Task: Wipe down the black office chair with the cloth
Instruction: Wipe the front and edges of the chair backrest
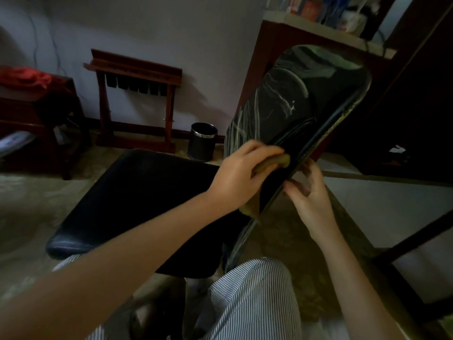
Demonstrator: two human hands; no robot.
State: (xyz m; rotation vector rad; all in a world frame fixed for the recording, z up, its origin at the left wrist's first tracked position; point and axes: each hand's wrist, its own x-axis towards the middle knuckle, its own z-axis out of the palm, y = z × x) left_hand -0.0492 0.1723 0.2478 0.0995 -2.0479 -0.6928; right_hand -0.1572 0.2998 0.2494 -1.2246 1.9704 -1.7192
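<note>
Pressing the cloth (282, 160) onto the lower backrest (301, 99) of the black office chair (147, 192), which is sitting mid-view w/ the backrest at 1 o'clock, the left hand (242, 175) is curling its grip round the wad. The right hand (311, 195) is pinching the backrest rim at 3 o'clock.

Risk, imo: the chair swivelling or rolling away if that brace slips, or smears being left behind.

No legible writing; shelf items too blurred.

On the floor (29, 204) — chair (147, 192), bin (202, 141), wooden rack (137, 67).
</note>
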